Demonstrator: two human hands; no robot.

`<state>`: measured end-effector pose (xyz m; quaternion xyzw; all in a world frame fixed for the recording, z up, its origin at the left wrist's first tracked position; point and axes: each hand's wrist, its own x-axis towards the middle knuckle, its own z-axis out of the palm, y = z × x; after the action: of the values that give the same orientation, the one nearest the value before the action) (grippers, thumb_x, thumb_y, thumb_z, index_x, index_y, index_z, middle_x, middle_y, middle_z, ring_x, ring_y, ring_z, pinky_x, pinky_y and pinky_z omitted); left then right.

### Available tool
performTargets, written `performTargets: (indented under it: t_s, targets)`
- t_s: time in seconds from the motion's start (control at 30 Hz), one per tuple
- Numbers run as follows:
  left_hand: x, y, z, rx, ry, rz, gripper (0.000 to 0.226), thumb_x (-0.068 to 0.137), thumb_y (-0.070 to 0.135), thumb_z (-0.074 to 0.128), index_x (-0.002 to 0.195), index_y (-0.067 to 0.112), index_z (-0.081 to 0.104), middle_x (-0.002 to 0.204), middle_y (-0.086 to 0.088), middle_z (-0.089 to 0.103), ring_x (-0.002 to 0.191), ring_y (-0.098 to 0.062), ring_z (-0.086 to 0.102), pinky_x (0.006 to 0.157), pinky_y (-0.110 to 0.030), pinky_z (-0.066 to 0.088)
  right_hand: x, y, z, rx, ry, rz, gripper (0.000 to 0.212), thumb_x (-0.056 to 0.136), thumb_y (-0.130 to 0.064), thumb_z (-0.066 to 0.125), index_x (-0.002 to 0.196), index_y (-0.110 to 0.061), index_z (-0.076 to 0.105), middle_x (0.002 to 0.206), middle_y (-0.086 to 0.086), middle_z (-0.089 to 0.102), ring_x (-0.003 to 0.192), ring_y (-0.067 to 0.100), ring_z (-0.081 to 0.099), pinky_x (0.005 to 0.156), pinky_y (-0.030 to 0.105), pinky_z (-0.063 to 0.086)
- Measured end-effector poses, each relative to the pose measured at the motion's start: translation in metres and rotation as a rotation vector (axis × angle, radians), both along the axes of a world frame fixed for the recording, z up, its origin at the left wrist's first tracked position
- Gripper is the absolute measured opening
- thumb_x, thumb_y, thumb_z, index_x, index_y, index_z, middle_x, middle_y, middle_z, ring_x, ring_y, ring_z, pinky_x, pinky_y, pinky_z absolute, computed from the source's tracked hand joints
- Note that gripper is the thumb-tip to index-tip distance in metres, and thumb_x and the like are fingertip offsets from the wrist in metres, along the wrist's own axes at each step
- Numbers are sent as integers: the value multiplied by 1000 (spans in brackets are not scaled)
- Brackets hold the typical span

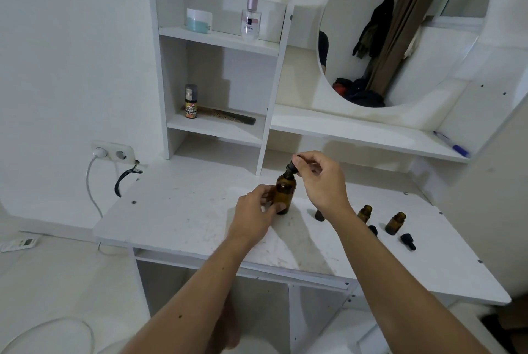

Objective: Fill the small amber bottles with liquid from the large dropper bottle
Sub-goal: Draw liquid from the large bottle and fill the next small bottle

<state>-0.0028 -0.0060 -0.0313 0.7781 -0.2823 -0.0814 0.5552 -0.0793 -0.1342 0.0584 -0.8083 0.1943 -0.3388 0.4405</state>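
Observation:
The large amber dropper bottle stands upright on the white desk. My left hand grips its body from the left. My right hand pinches the black dropper cap at the bottle's neck. Two small amber bottles stand uncapped to the right. A third small bottle is mostly hidden behind my right wrist. Two small black dropper caps lie on the desk beside them.
A white shelf unit at the back holds a jar, a perfume bottle, a spray bottle and a comb. A round mirror hangs at right. A pen lies on the ledge. A wall socket sits at left.

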Motion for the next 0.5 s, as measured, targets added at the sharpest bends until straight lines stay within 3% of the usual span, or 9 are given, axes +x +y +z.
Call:
performTargets:
  t_s: [0.2,0.37,0.5]
  targets:
    - [-5,3,7,23,0,-6,45,92,25,78,134,18,63,125,1,73,115,-15,67,108,-37,52,-14,-5,32,-32,-164,-25,12,99,-23,75,107,-16,79,100,-6,80,98,9,75,92,20,58]
    - [-7,5,10,32,-24,-7,41,92,21,78,131,16,66,119,1,74,109,-12,69,106,-39,54,-31,-6,52,-22,-263,-61,3,98,-22,76,101,-22,76,97,-6,79,94,13,76,90,21,60]
    - [-14,7,11,50,-22,-7,49,93,23,77,138,14,61,127,-1,71,112,-12,65,110,-39,51,-49,-16,58,-21,-302,-76,6,99,-22,75,103,-18,77,98,-2,80,96,13,77,92,25,61]
